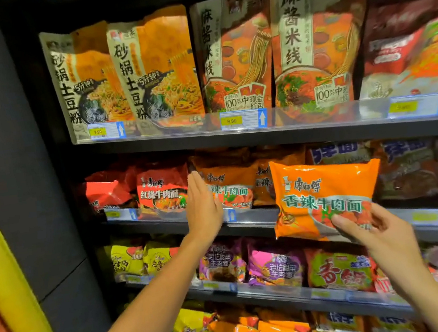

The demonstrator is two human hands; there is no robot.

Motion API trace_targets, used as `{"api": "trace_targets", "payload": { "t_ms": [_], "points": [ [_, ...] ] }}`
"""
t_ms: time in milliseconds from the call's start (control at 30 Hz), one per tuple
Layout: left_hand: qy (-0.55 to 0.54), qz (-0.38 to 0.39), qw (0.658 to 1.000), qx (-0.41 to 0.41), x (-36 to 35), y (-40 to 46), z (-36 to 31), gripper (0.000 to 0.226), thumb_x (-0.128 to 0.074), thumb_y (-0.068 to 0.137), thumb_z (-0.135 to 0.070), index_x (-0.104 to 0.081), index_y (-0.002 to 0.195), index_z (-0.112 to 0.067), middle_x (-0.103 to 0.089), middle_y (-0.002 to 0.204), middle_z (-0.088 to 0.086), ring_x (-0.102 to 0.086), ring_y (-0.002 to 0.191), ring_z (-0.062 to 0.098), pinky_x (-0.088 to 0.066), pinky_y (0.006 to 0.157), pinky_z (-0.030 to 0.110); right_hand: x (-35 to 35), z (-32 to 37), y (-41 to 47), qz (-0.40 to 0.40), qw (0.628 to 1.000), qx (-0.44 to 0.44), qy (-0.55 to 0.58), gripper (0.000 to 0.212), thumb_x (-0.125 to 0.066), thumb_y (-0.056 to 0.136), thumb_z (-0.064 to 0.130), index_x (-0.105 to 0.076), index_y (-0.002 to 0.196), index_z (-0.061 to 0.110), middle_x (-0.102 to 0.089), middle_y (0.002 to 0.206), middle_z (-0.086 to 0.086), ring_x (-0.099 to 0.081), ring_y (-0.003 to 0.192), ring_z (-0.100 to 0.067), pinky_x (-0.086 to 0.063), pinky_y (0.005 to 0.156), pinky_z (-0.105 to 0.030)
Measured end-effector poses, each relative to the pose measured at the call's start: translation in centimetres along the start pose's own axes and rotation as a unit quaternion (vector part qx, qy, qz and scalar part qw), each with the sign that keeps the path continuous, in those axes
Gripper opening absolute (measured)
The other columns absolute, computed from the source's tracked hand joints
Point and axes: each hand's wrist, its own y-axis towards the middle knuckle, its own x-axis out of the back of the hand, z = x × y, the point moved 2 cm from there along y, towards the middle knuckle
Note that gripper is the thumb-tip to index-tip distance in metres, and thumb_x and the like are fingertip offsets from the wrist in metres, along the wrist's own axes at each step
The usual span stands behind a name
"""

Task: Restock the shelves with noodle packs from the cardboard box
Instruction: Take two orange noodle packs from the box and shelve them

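Now your right hand (382, 230) pinches the bottom edge of a shiny orange plastic noodle pack (324, 193), thumb on its front. You hold it up in front of the dark metal shelf (249, 216), the second one from the top. Your left hand (202, 204) is flat and open, fingers straight, pressed against the orange packs standing on that shelf (228, 184).

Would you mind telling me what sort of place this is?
Most likely a grocery or convenience store aisle: tiered shelves packed with noodle packs, price tags along their edges, and a right hand holding an orange noodle pack.
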Motion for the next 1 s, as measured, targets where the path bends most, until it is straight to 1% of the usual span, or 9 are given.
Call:
{"api": "trace_targets", "payload": {
  "t_ms": [67,167,267,333,533,700,800,900,1000],
  "points": [
    [-0.048,-0.030,0.998,-0.006,0.0,-1.4,-0.6,0.090,-0.056,0.097,-0.021,0.011,0.156,-0.009,0.011,0.165,0.012,0.006,0.153,0.027,-0.009,0.122,0.036,0.0,0.3,1.2,0.017,1.000,-0.001,0.013,0.026,-0.079,0.080,0.025,-0.072,0.105,0.022,-0.077,0.095,0.013,-0.071,0.089,0.000,-0.050,0.074,-0.021],
    [-0.023,-0.070,0.996,-0.040,0.0,-3.2,-1.6,0.092,-0.056,0.096,-0.029,0.011,0.157,-0.015,0.021,0.163,0.010,0.016,0.152,0.029,-0.001,0.120,0.040,-0.3,0.5,3.5,0.035,0.999,-0.007,0.022,0.022,-0.080,0.080,0.026,-0.075,0.100,0.019,-0.077,0.094,0.011,-0.072,0.089,-0.002,-0.050,0.073,-0.020],
    [0.014,-0.082,0.996,-0.045,0.0,-3.9,-1.7,0.087,-0.054,0.097,-0.034,0.005,0.158,-0.016,0.021,0.162,0.014,0.018,0.151,0.033,-0.005,0.121,0.051,-1.0,0.1,6.0,0.041,0.999,-0.013,0.019,0.022,-0.082,0.079,0.027,-0.076,0.098,0.018,-0.078,0.093,0.008,-0.072,0.089,-0.004,-0.054,0.070,-0.015],
    [0.050,-0.083,0.994,-0.046,0.1,-3.8,-1.4,0.083,-0.052,0.097,-0.037,0.000,0.158,-0.013,0.013,0.164,0.013,0.008,0.151,0.035,-0.012,0.121,0.055,-1.6,-0.1,7.6,0.044,0.999,-0.011,0.018,0.023,-0.083,0.078,0.027,-0.076,0.098,0.017,-0.078,0.092,0.006,-0.073,0.090,-0.008,-0.056,0.077,-0.023],
    [0.071,-0.078,0.994,-0.033,0.9,-3.3,-1.1,0.079,-0.053,0.095,-0.037,-0.009,0.158,-0.017,-0.012,0.158,0.012,-0.014,0.145,0.036,-0.025,0.116,0.053,-3.7,-1.2,11.4,0.033,0.999,-0.027,-0.019,0.030,-0.087,0.073,0.027,-0.072,0.091,0.009,-0.076,0.088,-0.002,-0.073,0.086,-0.016,-0.056,0.077,-0.032],
    [0.078,-0.023,0.985,-0.150,0.3,-4.2,-1.3,0.072,-0.051,0.097,-0.037,-0.015,0.158,-0.025,-0.021,0.154,0.008,-0.021,0.142,0.029,-0.030,0.114,0.048,-5.7,-3.0,12.7,0.031,0.988,-0.038,-0.146,0.044,-0.088,0.067,0.041,-0.057,0.067,0.011,-0.068,0.073,-0.010,-0.067,0.075,-0.030,-0.048,0.064,-0.039],
    [0.100,0.024,0.980,-0.172,-0.7,-4.5,-1.7,0.063,-0.040,0.100,-0.047,-0.016,0.157,-0.033,-0.010,0.161,0.004,-0.008,0.149,0.028,-0.024,0.119,0.050,-6.7,-2.1,12.5,0.044,0.954,-0.020,-0.295,0.051,-0.079,0.075,0.053,-0.057,0.077,0.007,-0.065,0.086,-0.012,-0.063,0.083,-0.033,-0.044,0.064,-0.037],
    [0.113,0.047,0.978,-0.168,-1.5,-4.8,-2.1,0.058,-0.029,0.100,-0.055,-0.014,0.155,-0.042,0.014,0.164,0.005,0.014,0.151,0.029,-0.004,0.121,0.050,-7.2,-1.2,12.1,0.065,0.881,-0.022,-0.469,0.073,-0.066,0.071,0.076,-0.062,0.095,0.007,-0.066,0.103,-0.012,-0.062,0.100,-0.036,-0.046,0.073,-0.039],
    [0.131,0.084,0.977,-0.145,-2.2,-4.7,-2.2,0.059,-0.023,0.099,-0.064,-0.004,0.153,-0.052,0.030,0.161,0.007,0.025,0.148,0.033,0.001,0.121,0.054,-7.2,-1.5,11.3,0.066,0.834,-0.018,-0.547,0.090,-0.055,0.067,0.088,-0.060,0.106,0.008,-0.065,0.115,-0.013,-0.056,0.112,-0.036,-0.048,0.084,-0.042]
  ]
}}
